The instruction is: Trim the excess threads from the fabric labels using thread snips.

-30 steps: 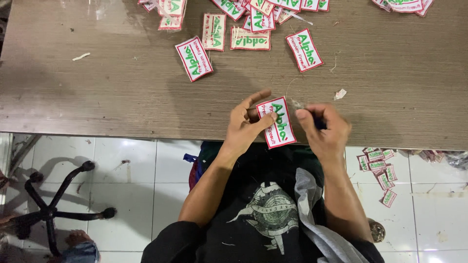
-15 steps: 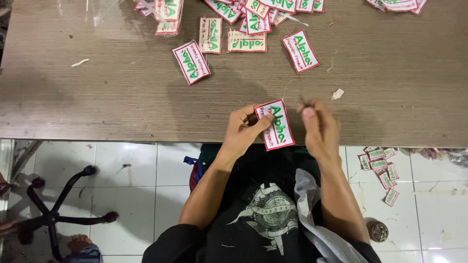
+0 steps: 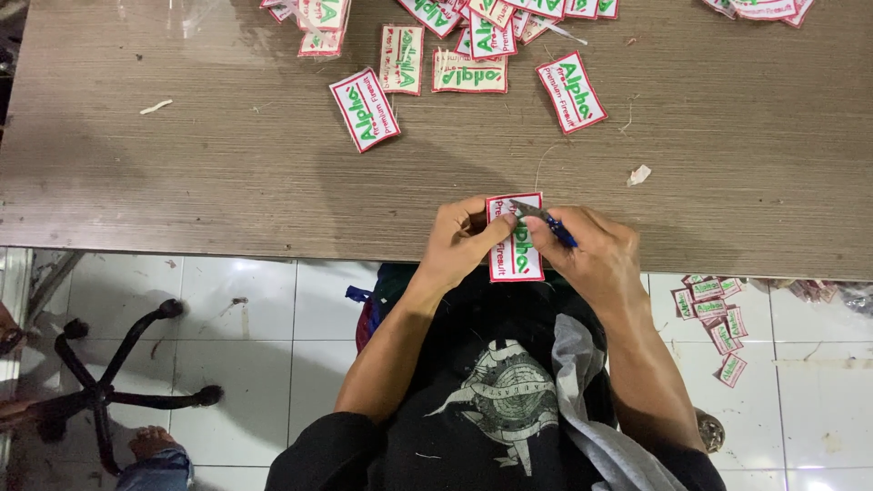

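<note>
Patch held at the near table edge, snips applied to its top.

The left hand (image 3: pixel 459 245) pinches the embroidered patch (image 3: pixel 515 238) by its left border; the right hand (image 3: pixel 591 255) is closed around small blue-handled snips (image 3: pixel 544 218). The patch appears light, thin and pliable (best gripped at the stitched rim). The blade tips are too small to make out; the table (image 3: pixel 182 182) hides nothing of it.

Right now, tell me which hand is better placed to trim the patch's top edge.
Right. The right hand grips the small blue-handled snips, tips already over the patch top. The left hand only pinches the patch's left side.
</note>
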